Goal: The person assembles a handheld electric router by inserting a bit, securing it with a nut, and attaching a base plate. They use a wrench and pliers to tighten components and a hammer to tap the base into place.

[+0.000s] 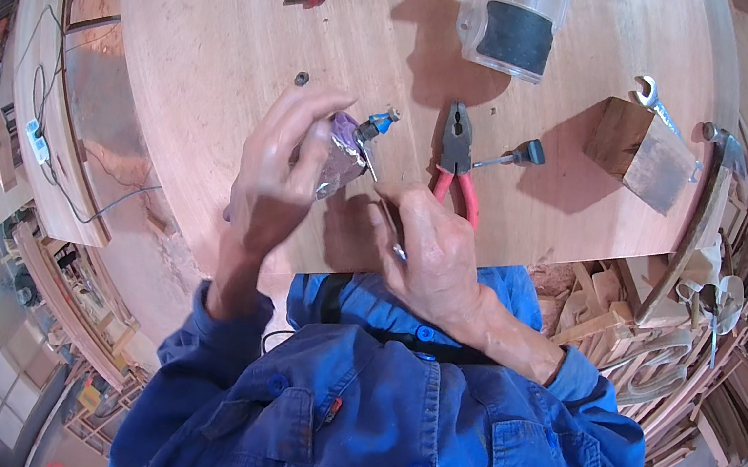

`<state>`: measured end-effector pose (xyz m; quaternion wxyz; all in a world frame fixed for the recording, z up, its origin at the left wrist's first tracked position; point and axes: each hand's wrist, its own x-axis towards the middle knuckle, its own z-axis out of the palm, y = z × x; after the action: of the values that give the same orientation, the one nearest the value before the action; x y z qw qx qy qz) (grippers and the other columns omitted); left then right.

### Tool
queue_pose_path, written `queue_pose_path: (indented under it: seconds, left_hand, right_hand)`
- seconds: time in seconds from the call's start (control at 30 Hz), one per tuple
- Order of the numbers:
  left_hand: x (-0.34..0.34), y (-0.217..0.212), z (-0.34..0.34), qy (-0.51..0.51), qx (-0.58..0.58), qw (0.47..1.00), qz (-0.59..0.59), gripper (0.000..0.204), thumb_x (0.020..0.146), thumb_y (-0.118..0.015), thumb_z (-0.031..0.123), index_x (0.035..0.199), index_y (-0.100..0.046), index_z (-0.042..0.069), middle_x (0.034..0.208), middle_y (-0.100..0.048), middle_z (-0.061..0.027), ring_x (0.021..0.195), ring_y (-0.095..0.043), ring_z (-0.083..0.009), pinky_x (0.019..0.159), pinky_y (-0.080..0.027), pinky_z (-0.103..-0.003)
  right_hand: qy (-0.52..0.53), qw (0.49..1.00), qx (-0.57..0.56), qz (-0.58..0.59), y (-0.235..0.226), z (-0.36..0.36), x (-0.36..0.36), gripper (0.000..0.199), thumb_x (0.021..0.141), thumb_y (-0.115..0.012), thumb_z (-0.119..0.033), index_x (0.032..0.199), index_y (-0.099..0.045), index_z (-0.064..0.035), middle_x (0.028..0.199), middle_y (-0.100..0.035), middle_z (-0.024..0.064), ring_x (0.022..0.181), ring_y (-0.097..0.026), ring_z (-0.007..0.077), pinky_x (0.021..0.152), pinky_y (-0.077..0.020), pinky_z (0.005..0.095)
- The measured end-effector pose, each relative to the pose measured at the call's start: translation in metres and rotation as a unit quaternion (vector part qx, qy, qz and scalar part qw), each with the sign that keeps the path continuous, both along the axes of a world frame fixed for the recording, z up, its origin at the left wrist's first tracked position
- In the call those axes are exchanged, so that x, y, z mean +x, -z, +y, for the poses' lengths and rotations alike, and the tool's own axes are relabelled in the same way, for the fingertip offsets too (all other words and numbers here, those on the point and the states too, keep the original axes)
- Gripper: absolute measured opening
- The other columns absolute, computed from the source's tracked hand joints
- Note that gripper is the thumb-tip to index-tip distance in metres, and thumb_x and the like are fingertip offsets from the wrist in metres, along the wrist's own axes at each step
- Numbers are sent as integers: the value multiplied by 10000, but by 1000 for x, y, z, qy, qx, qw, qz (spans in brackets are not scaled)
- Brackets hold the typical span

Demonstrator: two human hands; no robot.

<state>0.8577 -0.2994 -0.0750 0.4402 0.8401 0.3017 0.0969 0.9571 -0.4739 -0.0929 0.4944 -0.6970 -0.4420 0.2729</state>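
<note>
Purple router motor (340,164) sits within my curled left fingers (314,105), blue router bit (379,124) just beyond them; my closed right fingers (411,202) grip a slim metal tool (371,164). I'd brace the motor firmly and hold the tool square.

Shiny purple tool (343,157) — dull metal pliers (457,134), glossy clear plastic cover (518,22), smooth wooden tabletop (199,36).
</note>
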Motion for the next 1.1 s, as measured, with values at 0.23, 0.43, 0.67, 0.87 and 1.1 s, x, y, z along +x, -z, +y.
queue_pose_path:
  seconds: [0.23, 0.43, 0.67, 0.87, 1.1]
  left_hand:
    - [-17, -6, -40, 32, 131, 991, -26, 359, 872, -667, 33, 1228, -642, -6, 1283, -625, -201, 1232, -600, -406, 1075, -483, -455]
    - [-16, 0, -43, -52, 62, 992, -94, 280, 888, -725, 41, 1156, -659, -5, 1191, -659, -184, 1182, -637, -365, 1038, -507, -440]
    - [-7, 13, -43, -86, 68, 988, -108, 141, 926, -703, 0, 1065, -679, 1, 1075, -696, -164, 1078, -691, -326, 966, -542, -406]
    - [-7, 25, -36, -115, 31, 984, -132, 117, 963, -647, -33, 1075, -661, -2, 1088, -699, -166, 1046, -694, -299, 918, -542, -363]
    - [-8, 23, -39, -135, 17, 982, -131, 94, 1027, -572, 1, 1065, -653, -28, 1097, -699, -164, 1035, -676, -250, 891, -541, -351]
  right_hand:
    - [-65, 992, -95, -57, -42, 35, 12, 390, 908, -761, -332, 1050, -575, -19, 811, -656, 160, 686, -690, 319, 546, -517, 403]
    - [-24, 995, -63, -68, -50, 57, 10, 588, 830, -799, -525, 989, -533, -25, 754, -663, 129, 633, -686, 309, 504, -501, 393]
    - [-23, 1000, 2, -5, -58, 33, 42, 535, 858, -821, -304, 1222, -603, 22, 821, -653, 139, 717, -689, 259, 592, -520, 349]
    - [111, 984, -119, -71, -16, -45, 79, 136, 932, -704, -44, 1061, -695, -2, 846, -654, 148, 715, -678, 271, 637, -543, 374]
    - [224, 951, -92, -194, -50, -85, 129, 121, 928, -692, -4, 1049, -701, -2, 891, -677, 147, 719, -659, 252, 655, -527, 347]
